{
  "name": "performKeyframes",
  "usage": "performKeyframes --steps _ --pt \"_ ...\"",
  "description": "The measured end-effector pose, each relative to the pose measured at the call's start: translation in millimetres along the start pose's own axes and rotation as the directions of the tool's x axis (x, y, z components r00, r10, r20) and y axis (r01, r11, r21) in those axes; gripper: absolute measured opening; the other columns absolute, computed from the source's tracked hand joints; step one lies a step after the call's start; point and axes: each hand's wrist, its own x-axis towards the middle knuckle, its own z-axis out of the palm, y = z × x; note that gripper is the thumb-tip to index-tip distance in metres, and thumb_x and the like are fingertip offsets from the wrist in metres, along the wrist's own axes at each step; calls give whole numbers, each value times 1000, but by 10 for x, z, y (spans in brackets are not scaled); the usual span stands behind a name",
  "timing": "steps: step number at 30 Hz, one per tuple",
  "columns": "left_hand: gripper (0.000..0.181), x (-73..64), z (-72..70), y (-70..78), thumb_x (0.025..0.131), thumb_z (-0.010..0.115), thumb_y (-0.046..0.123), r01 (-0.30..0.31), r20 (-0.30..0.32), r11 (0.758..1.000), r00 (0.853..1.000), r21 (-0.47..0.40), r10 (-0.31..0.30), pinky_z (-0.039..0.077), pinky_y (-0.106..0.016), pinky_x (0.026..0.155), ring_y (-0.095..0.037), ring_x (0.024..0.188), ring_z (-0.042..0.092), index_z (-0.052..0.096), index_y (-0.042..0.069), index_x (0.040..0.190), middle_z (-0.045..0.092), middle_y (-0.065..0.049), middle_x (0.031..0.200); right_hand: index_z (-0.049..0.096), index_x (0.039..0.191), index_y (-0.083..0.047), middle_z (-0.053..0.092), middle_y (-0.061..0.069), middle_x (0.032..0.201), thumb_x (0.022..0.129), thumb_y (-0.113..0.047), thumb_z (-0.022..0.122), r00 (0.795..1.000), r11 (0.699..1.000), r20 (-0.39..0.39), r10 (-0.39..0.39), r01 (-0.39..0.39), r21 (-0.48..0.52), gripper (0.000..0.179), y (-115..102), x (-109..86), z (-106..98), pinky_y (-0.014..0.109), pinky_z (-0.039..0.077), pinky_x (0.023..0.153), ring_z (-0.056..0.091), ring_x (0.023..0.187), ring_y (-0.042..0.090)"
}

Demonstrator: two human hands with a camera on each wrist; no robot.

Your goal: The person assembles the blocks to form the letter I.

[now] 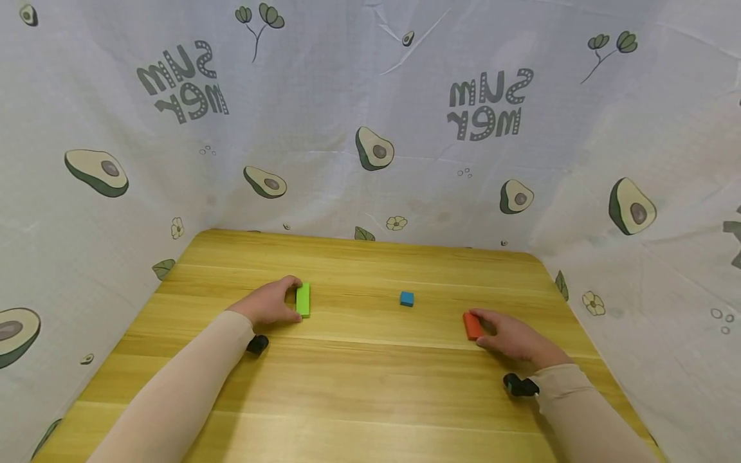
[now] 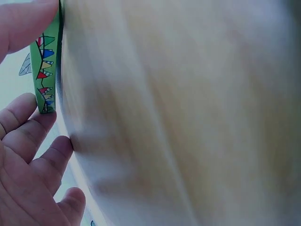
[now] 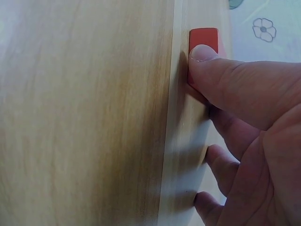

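Observation:
My left hand [image 1: 271, 303] pinches a long, flat green block [image 1: 303, 299] by its two ends, thumb on one and fingers on the other. In the left wrist view, small coloured pennants are printed along the side of this green block [image 2: 46, 70]. On the right, my right hand [image 1: 514, 337] holds a red rectangular block [image 1: 472, 326]. The thumb [image 3: 223, 77] covers part of that red block [image 3: 204, 37] in the right wrist view; the fingertip on its far side is hidden. Between the hands lies a small blue block [image 1: 407, 298], touched by neither.
All three blocks are on a wooden table [image 1: 359, 386] with rounded far corners. A pale cloth [image 1: 324, 96] printed with avocados hangs behind it and along both sides. A small black device [image 1: 520, 386] sits at each wrist.

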Motion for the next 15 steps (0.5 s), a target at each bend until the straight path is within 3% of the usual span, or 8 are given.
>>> performKeyframes --steps 9,15 --pt "82 -26 20 21 86 88 35 -26 -23 1000 999 -6 26 44 -56 118 -39 143 52 47 12 152 54 -19 154 42 160 -4 52 36 150 98 -30 76 1000 1000 9 12 -12 10 76 -13 4 -10 67 48 104 53 133 54" --pt "82 -40 73 133 85 88 36 -77 -25 997 997 -4 77 44 -55 118 -37 143 52 48 11 152 55 -17 154 41 160 -3 50 36 151 98 -29 76 1000 1000 12 13 -13 15 76 -1 15 -6 68 47 105 51 135 56"
